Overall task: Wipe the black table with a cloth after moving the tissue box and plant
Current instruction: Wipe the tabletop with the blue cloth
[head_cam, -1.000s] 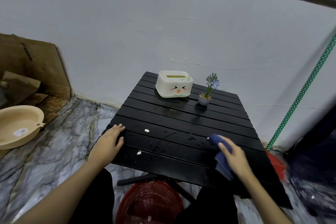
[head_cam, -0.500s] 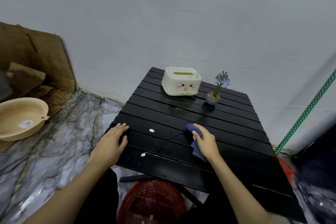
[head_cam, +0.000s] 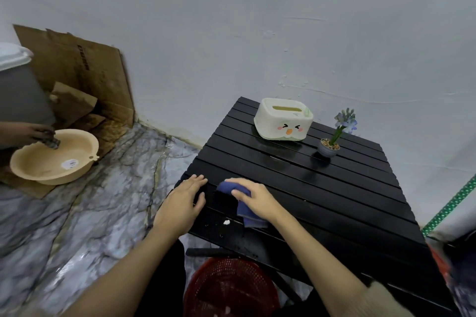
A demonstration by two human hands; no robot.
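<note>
Right hand [head_cam: 255,199] was closed over a bunched dark-blue cloth [head_cam: 243,207], pressing it onto the near-left slats of the black slatted table [head_cam: 334,203]. Left hand [head_cam: 184,203] lay flat and open on the table's left edge, gripping nothing, apparently bracing.

Handling, judged: the cloth looked soft, limp and light, probably damp. It is best held bunched under the palm, fingers over the top, as here. The tissue box [head_cam: 283,119] looked like light hollow plastic, to be taken by its two sides. The small potted plant [head_cam: 332,141] should be lifted by the pot, not the stem, and kept upright since it could tip. Both stood at the far edge, near each other but apart.

One white speck [head_cam: 226,222] remained just beside the cloth.

Against the earlier frames: the right hand had swept the cloth leftward from the right side until it was near the left hand. The speck farther up the slats was no longer visible. A second person's hand [head_cam: 38,134] appeared over the beige basin [head_cam: 55,159] on the floor.
</note>
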